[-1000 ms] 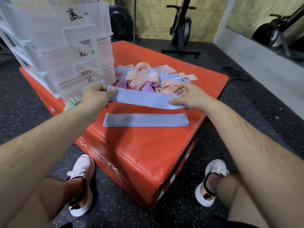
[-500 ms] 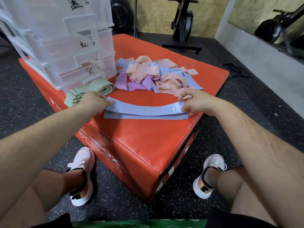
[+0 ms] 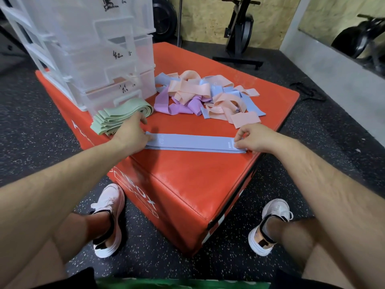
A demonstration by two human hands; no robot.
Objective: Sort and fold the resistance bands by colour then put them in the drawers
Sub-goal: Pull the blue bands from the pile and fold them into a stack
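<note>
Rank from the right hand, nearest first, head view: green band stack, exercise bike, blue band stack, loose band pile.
1. Blue band stack, pinched by right hand.
2. Loose band pile, just beyond.
3. Green band stack, far left.
4. Exercise bike, at the back.

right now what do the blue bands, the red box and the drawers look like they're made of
The blue bands look like matte woven stretch fabric; they lie limp and flat. The red box is likely vinyl over padding: slight sheen, seamed edges. The drawers are frosted clear plastic; the walls show through.
</note>
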